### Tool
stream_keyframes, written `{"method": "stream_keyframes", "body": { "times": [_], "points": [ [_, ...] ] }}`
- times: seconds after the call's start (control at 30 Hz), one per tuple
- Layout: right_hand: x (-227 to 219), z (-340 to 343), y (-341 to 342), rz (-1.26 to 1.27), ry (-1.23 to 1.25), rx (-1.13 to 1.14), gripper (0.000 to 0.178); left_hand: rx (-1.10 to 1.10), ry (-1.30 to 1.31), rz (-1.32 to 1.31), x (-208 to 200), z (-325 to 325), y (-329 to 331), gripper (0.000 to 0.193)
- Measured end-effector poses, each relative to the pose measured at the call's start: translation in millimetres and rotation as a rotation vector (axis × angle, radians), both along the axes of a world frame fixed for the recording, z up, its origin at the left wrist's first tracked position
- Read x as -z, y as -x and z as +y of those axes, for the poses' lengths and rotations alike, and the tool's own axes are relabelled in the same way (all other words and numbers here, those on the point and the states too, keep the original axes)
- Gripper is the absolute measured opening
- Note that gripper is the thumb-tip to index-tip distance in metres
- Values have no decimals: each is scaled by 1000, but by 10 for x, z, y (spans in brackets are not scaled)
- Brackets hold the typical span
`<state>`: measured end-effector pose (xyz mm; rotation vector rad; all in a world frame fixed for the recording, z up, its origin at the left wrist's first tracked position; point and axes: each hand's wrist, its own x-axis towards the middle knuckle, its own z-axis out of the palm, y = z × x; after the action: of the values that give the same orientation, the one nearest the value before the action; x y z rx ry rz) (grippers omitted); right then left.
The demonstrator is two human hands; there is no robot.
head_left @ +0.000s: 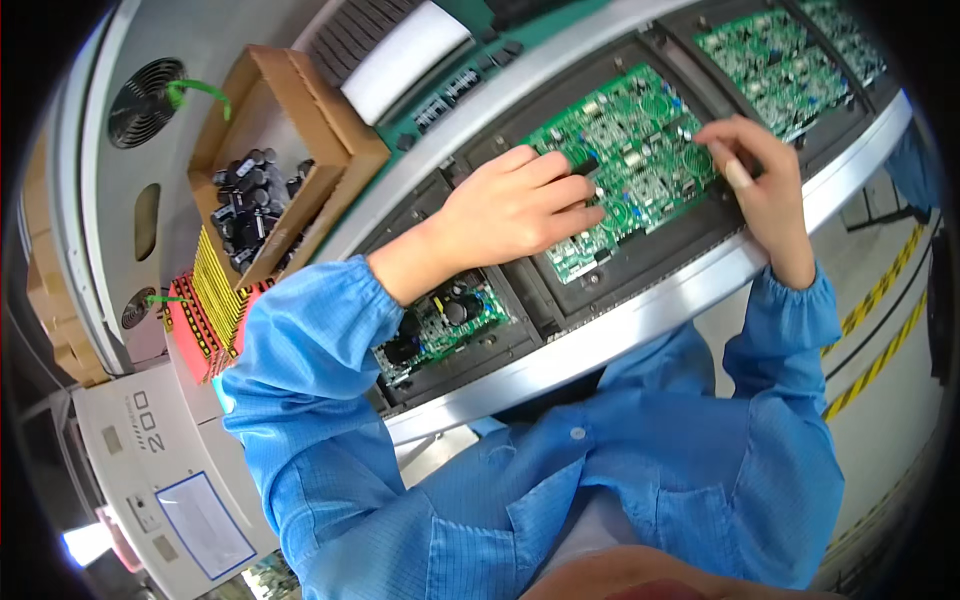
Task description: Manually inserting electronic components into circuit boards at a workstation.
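Note:
A green circuit board (655,190), dense with small parts, lies in a dark carrier frame in front of me. Over its left half is my left hand (520,205), palm down with bent fingers drawn together at the board. Its thumb and anything it pinches are hidden. At the board's right edge my right hand (765,185) has its index finger bent toward a small pale component (685,133). The thumb stands a little apart from that fingertip, and I see nothing held between them. Under my left forearm another board (455,315) carries a round black capacitor.
More green boards (770,70) sit in frames to the right along the metal rail (640,310). A cardboard box (345,150) of black cylindrical capacitors stands at the left, beside a red bin (195,325) with yellow-black strips. Black parts (450,98) lie behind the rail.

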<state>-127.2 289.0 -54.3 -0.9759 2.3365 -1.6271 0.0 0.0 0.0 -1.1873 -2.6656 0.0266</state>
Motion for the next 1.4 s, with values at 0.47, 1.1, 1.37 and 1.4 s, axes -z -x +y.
{"method": "stream_keyframes", "body": {
  "times": [0.47,1.1,1.37,1.4],
  "points": [
    [-1188,-1230,224,441,75,-398,12,-859,-285,322,-372,-1115,606,40],
    [-611,-2952,1247,725,-115,-127,19,-901,-482,746,61,-1109,1276,22],
    [-981,-1511,1012,560,107,-278,30,-749,-492,689,29,-1401,1148,23],
    [-918,-1208,1021,516,44,-270,31,-612,-603,617,-28,-1301,1135,26]
  ]
}}
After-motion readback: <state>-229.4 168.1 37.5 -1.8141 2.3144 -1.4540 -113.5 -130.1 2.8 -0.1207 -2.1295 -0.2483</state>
